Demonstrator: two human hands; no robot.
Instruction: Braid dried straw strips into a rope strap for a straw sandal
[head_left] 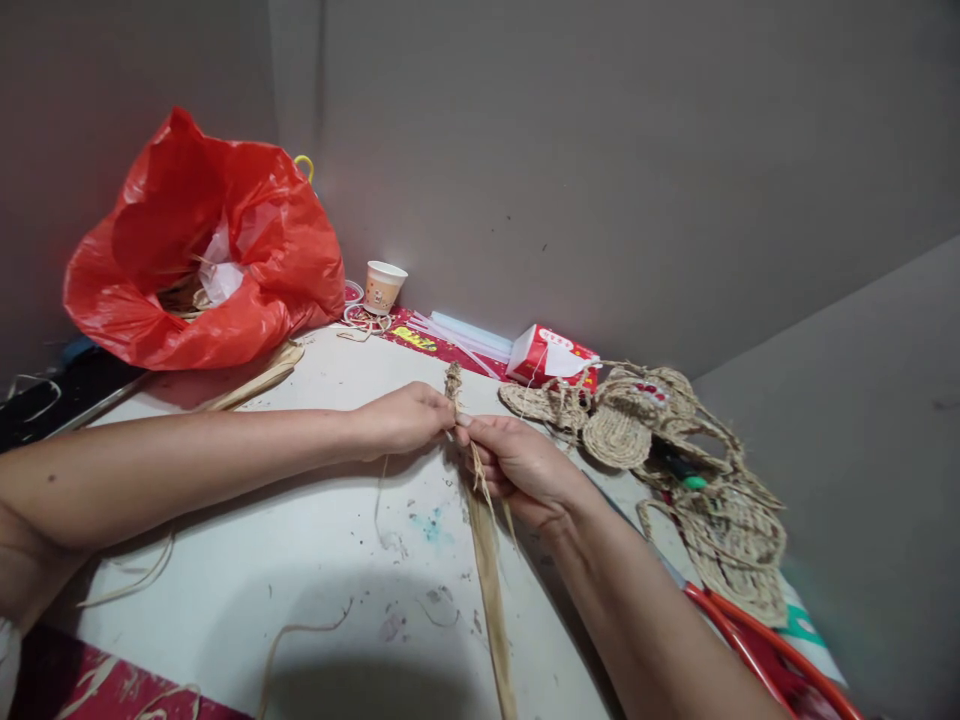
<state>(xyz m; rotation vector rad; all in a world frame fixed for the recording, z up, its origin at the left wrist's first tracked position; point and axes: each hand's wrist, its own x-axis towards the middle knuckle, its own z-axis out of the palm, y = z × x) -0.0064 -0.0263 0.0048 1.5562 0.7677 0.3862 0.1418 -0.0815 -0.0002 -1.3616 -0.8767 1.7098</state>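
Observation:
Both my hands meet over the middle of the white table [337, 540], fingers closed on one braided strand of dry straw [453, 380]. My left hand [409, 418] pinches it from the left, just below its short knotted upper end. From the right, my right hand [521, 462] grips it between thumb and fingers, slightly lower. Loose straw ends [480, 470] hang below the fingers. A long flat straw strip [489, 590] runs down toward the table's near edge. The exact contact between fingertips and straw is partly hidden.
A red plastic bag [292, 240] holding straw stands back left. Behind my hands are a paper cup [382, 288], pale plastic sticks [465, 338] and a tissue pack [551, 355]. Woven straw sandals [619, 435] lie at right, near orange-red handles [772, 640]. Loose straw lies at left.

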